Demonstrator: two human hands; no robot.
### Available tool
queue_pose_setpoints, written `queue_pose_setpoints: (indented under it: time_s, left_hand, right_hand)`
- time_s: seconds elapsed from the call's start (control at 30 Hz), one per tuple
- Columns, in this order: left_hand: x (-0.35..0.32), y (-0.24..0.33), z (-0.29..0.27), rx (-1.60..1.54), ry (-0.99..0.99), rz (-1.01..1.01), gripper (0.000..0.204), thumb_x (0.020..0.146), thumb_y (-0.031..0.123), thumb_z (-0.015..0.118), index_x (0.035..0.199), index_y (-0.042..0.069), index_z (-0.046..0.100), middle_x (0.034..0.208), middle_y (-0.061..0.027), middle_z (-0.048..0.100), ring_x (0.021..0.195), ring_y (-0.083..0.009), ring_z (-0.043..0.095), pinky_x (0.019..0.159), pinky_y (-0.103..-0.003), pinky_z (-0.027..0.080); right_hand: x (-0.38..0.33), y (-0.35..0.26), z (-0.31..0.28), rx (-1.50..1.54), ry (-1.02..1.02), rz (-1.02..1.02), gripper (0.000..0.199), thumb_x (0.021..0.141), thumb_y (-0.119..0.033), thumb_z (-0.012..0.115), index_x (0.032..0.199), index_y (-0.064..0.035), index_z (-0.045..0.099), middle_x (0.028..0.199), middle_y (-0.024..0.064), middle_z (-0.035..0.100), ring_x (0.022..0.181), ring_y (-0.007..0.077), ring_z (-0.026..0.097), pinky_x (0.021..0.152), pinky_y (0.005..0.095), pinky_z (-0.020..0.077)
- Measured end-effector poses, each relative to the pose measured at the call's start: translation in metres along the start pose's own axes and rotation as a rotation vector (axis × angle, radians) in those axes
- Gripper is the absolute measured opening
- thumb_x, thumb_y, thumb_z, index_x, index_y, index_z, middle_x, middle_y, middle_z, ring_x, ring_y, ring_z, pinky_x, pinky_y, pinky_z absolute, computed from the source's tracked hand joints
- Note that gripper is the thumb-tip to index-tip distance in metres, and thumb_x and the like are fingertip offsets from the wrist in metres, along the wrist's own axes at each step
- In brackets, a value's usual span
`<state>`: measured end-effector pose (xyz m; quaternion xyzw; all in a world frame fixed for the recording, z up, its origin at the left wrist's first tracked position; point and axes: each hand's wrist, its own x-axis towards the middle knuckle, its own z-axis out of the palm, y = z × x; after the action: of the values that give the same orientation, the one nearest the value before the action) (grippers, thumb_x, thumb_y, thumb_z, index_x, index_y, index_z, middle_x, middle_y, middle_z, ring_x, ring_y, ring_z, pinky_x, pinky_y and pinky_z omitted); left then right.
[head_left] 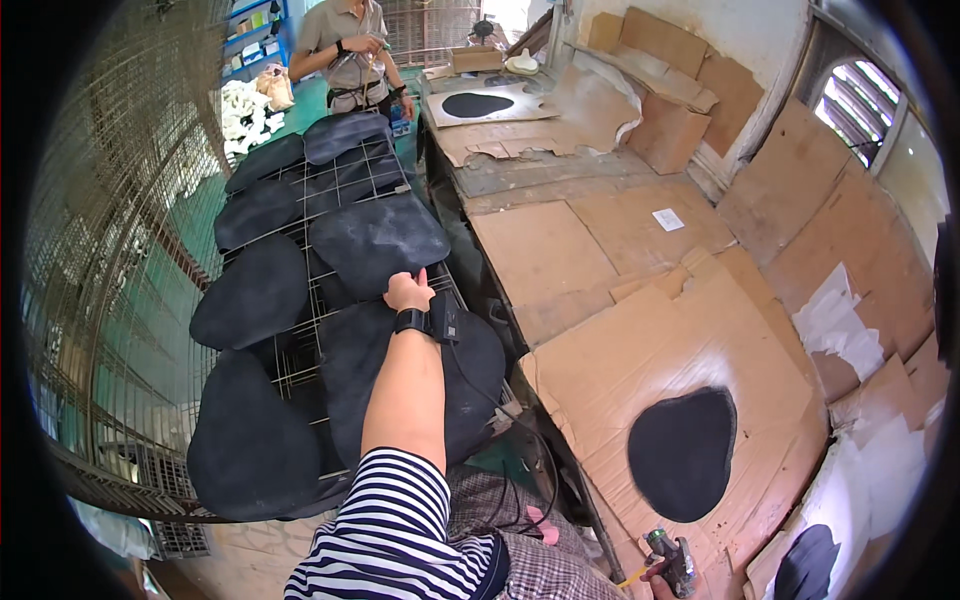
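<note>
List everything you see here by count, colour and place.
Black pads: at least seven, black, on the wire rack
Wire rack: one, grey, under those pads
Bench pad: one, black, on near cardboard
Far pad: one, black, at the bench's far end
Dark piece: one, black, lower right
Cardboard sheets: several, brown, on bench and wall
Label: one, white, on cardboard
Wire mesh: count unclear, grey-brown, left
Heaped pieces: many, white, far left
Shelf unit: one, blue, top left
Co-worker: one, beige shirt, beyond rack
Spray-gun-like tool: one, dark grey, bottom edge
Left hand: one, black wristband, at a rack pad's edge
Right hand: one, mostly cut off, holding the tool
</note>
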<state>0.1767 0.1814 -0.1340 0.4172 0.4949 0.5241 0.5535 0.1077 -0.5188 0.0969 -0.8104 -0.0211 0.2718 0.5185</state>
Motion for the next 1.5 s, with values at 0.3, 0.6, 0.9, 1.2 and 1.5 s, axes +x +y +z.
queue_pose_setpoints:
  time_s: [0.3, 0.6, 0.9, 1.2, 1.5]
  left_hand:
    - [-0.05, 0.054, 0.009, -0.903, 0.276, -0.45, 0.033, 0.089, 0.013, 0.037, 0.119, 0.0, 0.045, 0.114, -0.0179, 0.049, 0.098, -0.0313, 0.053, 0.079, -0.039, 0.056]
    - [-0.105, 0.08, 0.021, -0.912, 0.198, -0.529, 0.059, 0.086, 0.038, 0.055, 0.121, -0.005, 0.036, 0.119, -0.0147, 0.043, 0.097, -0.0278, 0.052, 0.083, -0.041, 0.052]
    - [-0.274, 0.093, 0.075, -0.856, -0.376, -0.726, 0.029, 0.085, 0.014, 0.057, 0.107, 0.003, 0.042, 0.106, -0.0152, 0.045, 0.092, -0.0336, 0.054, 0.085, -0.046, 0.05]
    - [-0.426, 0.06, 0.066, -0.37, -0.797, -0.847, 0.025, 0.086, 0.015, 0.057, 0.106, 0.006, 0.046, 0.1, -0.0101, 0.056, 0.091, -0.0287, 0.058, 0.081, -0.038, 0.048]
    - [-0.451, 0.024, 0.062, -0.191, -0.872, -0.818, 0.051, 0.083, 0.009, 0.054, 0.13, 0.006, 0.034, 0.102, -0.0104, 0.054, 0.087, -0.0243, 0.057, 0.08, -0.036, 0.049]
  right_hand:
    - [-0.008, -0.012, 0.004, 0.029, 0.01, 0.175, 0.027, 0.091, -0.017, 0.06, 0.116, -0.0104, 0.057, 0.082, -0.0023, 0.056, 0.06, 0.0058, 0.047, 0.05, 0.0204, 0.0378]
    - [-0.013, -0.007, -0.003, -0.089, -0.094, 0.169, 0.041, 0.092, -0.011, 0.055, 0.131, -0.0035, 0.045, 0.119, 0.0038, 0.052, 0.106, 0.0145, 0.049, 0.088, 0.0252, 0.0416]
    - [-0.048, 0.032, -0.032, 0.107, 0.121, -0.043, 0.042, 0.088, -0.006, 0.059, 0.128, -0.0016, 0.047, 0.105, 0.0035, 0.058, 0.089, 0.0144, 0.054, 0.079, 0.0265, 0.0455]
    - [-0.1, 0.066, -0.079, 0.342, 0.576, -0.131, 0.04, 0.078, -0.007, 0.068, 0.114, 0.0023, 0.054, 0.084, 0.0018, 0.059, 0.074, 0.0094, 0.056, 0.068, 0.0243, 0.0469]
    - [-0.147, 0.063, -0.069, 0.346, 0.795, -0.136, 0.052, 0.078, -0.011, 0.07, 0.123, 0.0051, 0.048, 0.084, 0.005, 0.06, 0.073, 0.0105, 0.058, 0.066, 0.0248, 0.0482]
